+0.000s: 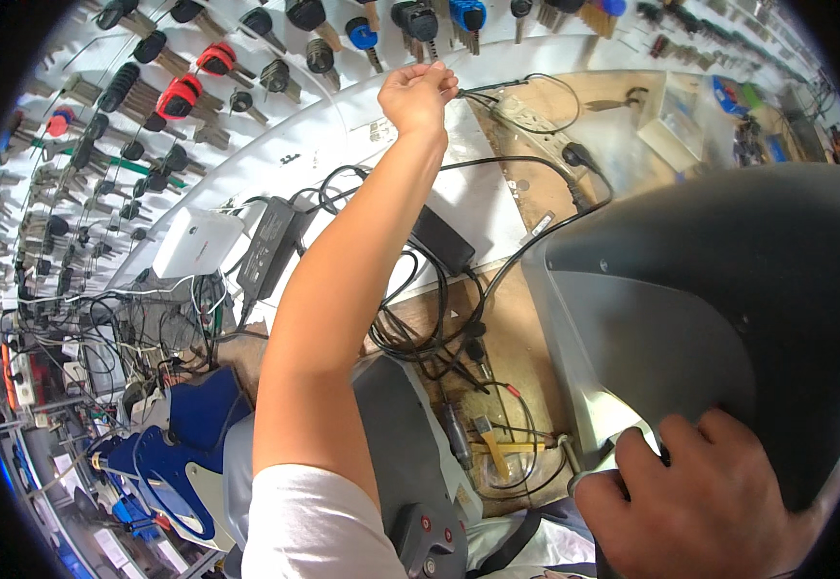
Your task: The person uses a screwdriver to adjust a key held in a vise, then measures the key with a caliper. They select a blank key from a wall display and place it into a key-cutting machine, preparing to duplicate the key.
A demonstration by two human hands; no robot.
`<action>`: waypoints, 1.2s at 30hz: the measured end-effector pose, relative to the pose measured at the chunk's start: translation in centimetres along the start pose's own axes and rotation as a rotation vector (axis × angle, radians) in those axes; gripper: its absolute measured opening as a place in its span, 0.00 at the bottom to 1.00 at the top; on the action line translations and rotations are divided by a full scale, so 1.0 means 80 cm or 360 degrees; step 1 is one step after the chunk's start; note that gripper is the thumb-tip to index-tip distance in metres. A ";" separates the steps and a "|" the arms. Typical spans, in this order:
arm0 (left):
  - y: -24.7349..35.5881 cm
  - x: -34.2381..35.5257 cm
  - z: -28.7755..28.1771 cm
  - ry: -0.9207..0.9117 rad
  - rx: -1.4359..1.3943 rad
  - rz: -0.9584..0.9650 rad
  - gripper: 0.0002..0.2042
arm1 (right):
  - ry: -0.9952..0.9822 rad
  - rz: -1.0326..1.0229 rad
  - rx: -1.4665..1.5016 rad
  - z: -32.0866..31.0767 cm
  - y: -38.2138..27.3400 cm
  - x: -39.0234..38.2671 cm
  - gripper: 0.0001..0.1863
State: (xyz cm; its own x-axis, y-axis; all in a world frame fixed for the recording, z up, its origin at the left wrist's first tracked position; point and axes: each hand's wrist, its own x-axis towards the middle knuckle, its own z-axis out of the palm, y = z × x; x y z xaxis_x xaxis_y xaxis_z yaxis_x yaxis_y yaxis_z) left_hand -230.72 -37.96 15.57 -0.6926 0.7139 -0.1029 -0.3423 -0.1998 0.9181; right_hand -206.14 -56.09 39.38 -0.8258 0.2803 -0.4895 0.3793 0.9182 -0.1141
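My left arm, in a white sleeve, stretches up to the rows of hanging keys. At its end my left hand [418, 99] is closed in a pinch at the lower tip of a black-headed key [418, 19] hanging on the wall. My right hand [705, 497] is at the lower right, fingers curled, in front of a large dark grey machine housing [671, 241]. A small dark piece shows between its fingers, too hidden to name. Close to its thumb side is a metal rod-like part [568, 454].
Black power adapters [270, 246], a white box [198, 241] and coiled black cables [406, 328] cover the bench. A power strip [536, 130] lies at the back. A blue machine [174, 473] stands left, a grey device with red buttons [430, 536] at the near middle.
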 end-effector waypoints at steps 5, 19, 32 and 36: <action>-0.001 0.013 -0.003 0.0131 -0.0129 -0.0008 0.07 | -0.0256 -0.0077 0.0082 -0.010 0.008 0.006 0.12; -0.003 0.035 -0.026 0.0422 0.0133 0.0072 0.07 | -0.0143 -0.0028 0.0098 -0.004 0.007 0.005 0.08; -0.004 0.016 -0.038 0.0100 0.0043 0.0127 0.10 | 0.0173 0.0054 0.0013 0.001 0.000 -0.007 0.05; -0.003 0.011 -0.034 0.0033 0.0046 0.0178 0.10 | 0.0061 -0.0004 0.0038 -0.001 0.003 -0.003 0.05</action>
State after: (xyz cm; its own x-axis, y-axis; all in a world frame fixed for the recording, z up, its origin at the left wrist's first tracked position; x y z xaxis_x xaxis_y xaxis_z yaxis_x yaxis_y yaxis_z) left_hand -232.98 -39.14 14.22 -0.7387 0.6740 -0.0067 -0.2436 -0.2578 0.9350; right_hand -205.85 -55.90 39.55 -0.8420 0.2887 -0.4558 0.3866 0.9121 -0.1363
